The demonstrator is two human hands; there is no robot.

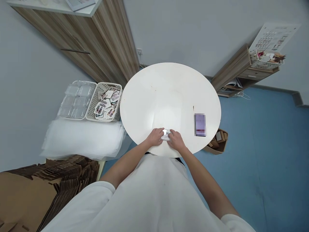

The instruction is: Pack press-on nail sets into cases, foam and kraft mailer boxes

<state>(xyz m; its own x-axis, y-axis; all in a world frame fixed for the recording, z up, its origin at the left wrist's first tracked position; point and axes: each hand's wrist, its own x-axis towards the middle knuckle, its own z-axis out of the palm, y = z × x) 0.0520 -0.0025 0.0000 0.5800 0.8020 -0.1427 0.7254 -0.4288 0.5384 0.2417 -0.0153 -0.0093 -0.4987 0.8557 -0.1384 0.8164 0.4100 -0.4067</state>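
Both of my hands meet at the near edge of a round white table. My left hand and my right hand are closed around a small clear plastic packet that lies between them on the tabletop. Its contents are too small to make out. A purple phone lies flat on the table to the right of my right hand.
Left of the table stand a white basket of small cards, a clear plastic tray and a stack of clear bags. Flattened cardboard boxes lie at the near left. A small open carton sits on the blue floor.
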